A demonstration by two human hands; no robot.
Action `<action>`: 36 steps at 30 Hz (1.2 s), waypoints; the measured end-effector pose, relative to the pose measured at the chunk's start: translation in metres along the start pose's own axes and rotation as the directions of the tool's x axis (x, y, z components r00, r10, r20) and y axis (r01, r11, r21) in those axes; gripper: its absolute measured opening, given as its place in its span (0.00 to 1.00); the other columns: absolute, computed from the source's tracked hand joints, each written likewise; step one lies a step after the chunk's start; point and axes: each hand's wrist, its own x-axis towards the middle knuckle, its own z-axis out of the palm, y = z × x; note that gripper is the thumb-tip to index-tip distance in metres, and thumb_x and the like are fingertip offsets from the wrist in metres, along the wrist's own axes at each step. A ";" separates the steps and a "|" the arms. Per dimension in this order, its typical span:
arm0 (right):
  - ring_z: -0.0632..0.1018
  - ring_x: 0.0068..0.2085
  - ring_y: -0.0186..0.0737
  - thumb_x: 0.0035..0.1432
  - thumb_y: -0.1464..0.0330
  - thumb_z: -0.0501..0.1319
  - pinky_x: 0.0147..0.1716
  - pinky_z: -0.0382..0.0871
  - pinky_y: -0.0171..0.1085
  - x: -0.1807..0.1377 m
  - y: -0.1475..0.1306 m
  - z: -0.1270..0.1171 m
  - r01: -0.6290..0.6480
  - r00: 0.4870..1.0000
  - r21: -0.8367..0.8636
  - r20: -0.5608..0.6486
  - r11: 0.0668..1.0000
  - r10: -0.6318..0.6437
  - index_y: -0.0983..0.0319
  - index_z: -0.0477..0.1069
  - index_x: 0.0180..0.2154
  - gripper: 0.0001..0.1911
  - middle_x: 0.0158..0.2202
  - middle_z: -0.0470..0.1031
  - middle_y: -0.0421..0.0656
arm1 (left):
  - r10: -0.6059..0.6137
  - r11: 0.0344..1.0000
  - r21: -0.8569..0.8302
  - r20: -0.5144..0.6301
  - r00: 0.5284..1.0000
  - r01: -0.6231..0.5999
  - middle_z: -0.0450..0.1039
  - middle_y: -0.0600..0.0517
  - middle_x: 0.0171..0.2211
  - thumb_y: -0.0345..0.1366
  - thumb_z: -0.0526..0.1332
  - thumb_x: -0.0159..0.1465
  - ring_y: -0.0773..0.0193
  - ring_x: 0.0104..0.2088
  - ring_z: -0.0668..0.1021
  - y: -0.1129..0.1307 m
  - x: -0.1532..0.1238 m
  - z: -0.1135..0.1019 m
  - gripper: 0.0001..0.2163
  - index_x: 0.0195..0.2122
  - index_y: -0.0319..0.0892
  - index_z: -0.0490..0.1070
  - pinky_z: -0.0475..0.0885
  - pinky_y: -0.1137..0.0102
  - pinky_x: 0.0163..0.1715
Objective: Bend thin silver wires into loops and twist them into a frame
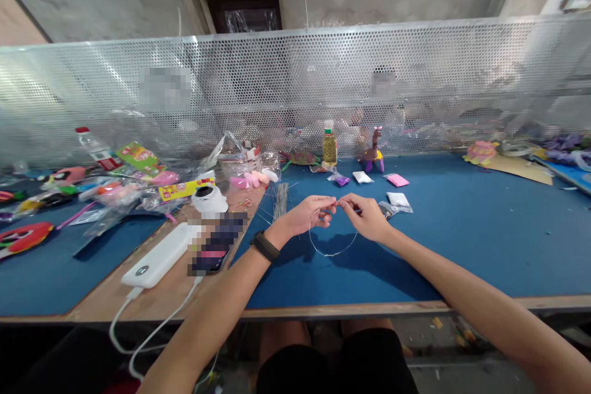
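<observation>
Supporting surface: blue mat (462,228), spread beneath the fingers.
Left hand (310,214): fingers closed in a pinch on one end of the wire loop (332,253).
Right hand (367,217): fingers pinched on the other end, tips almost meeting the left's.
Spare wires (280,197): laid just beyond the left fingers.
Loop position: hung below the fingertips, above the mat.
Handling: a grip close to the wire ends is judged best, so that slipping is prevented.
</observation>
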 end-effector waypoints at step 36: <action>0.62 0.22 0.32 0.64 0.67 0.56 0.25 0.55 0.34 -0.003 -0.007 0.001 -0.022 0.999 -0.117 0.026 0.993 0.026 0.63 0.75 0.30 0.13 0.20 0.66 0.36 | 0.131 0.839 0.535 -0.021 0.991 -0.100 0.67 0.55 0.26 0.53 0.67 0.62 0.72 0.22 0.65 -0.002 -0.005 -0.001 0.19 0.36 0.38 0.75 0.63 0.75 0.22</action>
